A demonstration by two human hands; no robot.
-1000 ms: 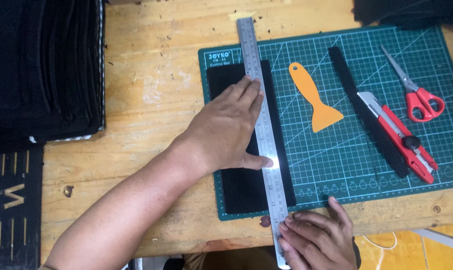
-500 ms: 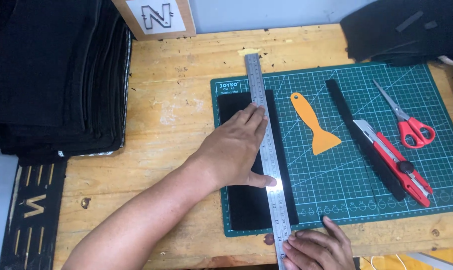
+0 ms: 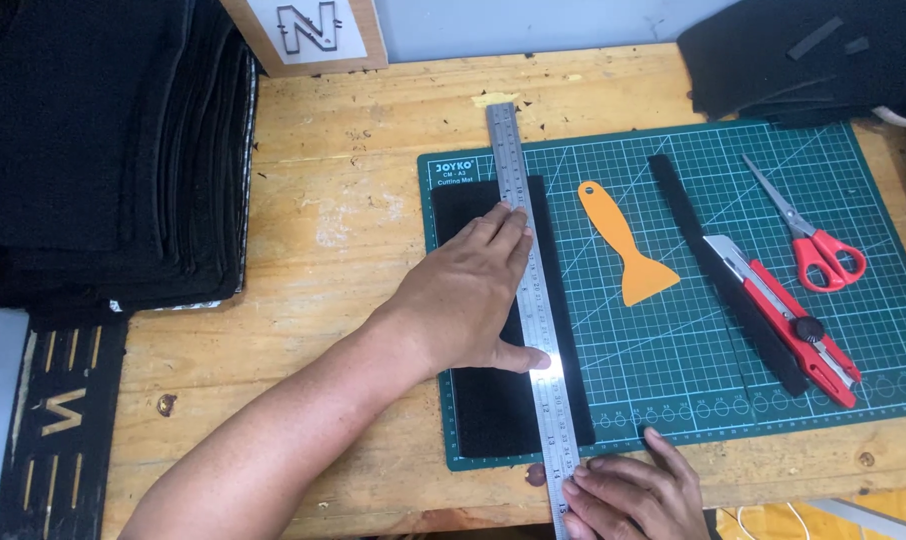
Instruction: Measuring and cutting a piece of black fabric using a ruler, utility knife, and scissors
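A long silver metal ruler point(image 3: 529, 300) lies on a flat black felt piece point(image 3: 493, 400), and both rest on a green cutting mat with a white grid point(image 3: 673, 400) on the light wooden table point(image 3: 343, 200). The ruler's long line runs from 12 o'clock down to 6 o'clock, tipped just a little, and the felt piece runs the same way under it. A thin strip of felt shows on the 3 o'clock side of the ruler, and the wide part is on the 9 o'clock side. The left hand point(image 3: 468, 295) comes in from 8 o'clock and lies flat and open, with its fingers spread on the felt and its thumb and fingertips pressing the ruler's middle. It grips nothing; it just pushes down. The right hand point(image 3: 628, 495) is at the 6 o'clock end of the ruler, at the mat's near edge, with its fingers bent and touching the ruler's tip. I cannot tell if it holds anything. The left hand is nearer to the middle of the ruler. At 3 o'clock from the ruler lie an orange plastic scraper point(image 3: 623, 250), a long thin black strip point(image 3: 718, 270), a red and silver box cutter point(image 3: 788, 320) and red-handled scissors point(image 3: 808, 235). A tall stack of black sheets point(image 3: 103, 150) sits at 9 o'clock.
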